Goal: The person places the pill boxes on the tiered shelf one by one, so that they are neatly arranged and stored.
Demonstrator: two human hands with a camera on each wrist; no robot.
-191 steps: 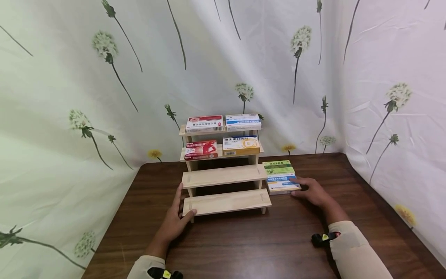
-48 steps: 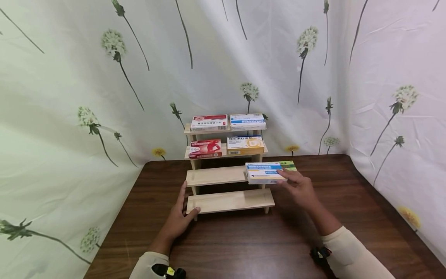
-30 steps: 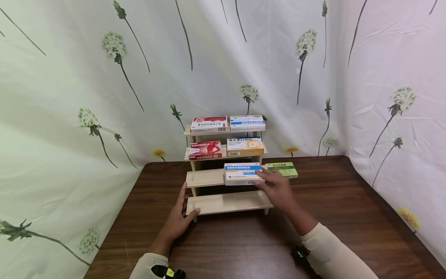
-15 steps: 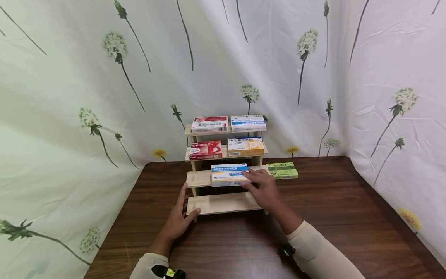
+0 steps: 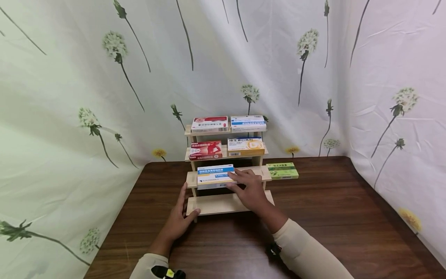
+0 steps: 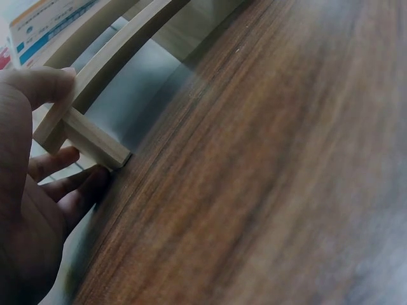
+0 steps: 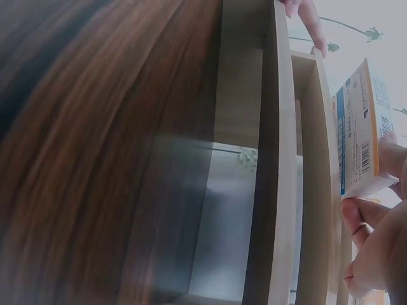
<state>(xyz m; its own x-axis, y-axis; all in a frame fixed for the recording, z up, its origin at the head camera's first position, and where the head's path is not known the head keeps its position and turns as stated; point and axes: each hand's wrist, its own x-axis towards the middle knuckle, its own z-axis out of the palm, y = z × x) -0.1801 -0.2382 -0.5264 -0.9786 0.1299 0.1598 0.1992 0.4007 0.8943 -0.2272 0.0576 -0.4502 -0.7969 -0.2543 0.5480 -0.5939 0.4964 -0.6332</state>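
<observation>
In the head view, a white and blue medicine box (image 5: 215, 177) is at the left part of the third step down of a wooden display stand (image 5: 223, 203). My right hand (image 5: 249, 190) pinches its right end between thumb and fingers. The right wrist view shows the box's printed side (image 7: 355, 130) tilted over the step's edge, thumb at its lower corner. My left hand (image 5: 177, 221) grips the left end of the lowest step, thumb on top. In the left wrist view, the other fingers (image 6: 60, 181) curl beside the stand's leg.
A red and white box (image 5: 210, 124) and a blue and white box (image 5: 248, 123) lie on the top step. Below them are a red box (image 5: 205, 150) and a yellow and white box (image 5: 245, 146). A green box (image 5: 282, 170) lies on the brown table (image 5: 331, 209), right of the stand.
My right hand has lifted the white and blue box from the table beside the green box and carried it leftward along the third step. My left hand keeps its grip on the stand.
</observation>
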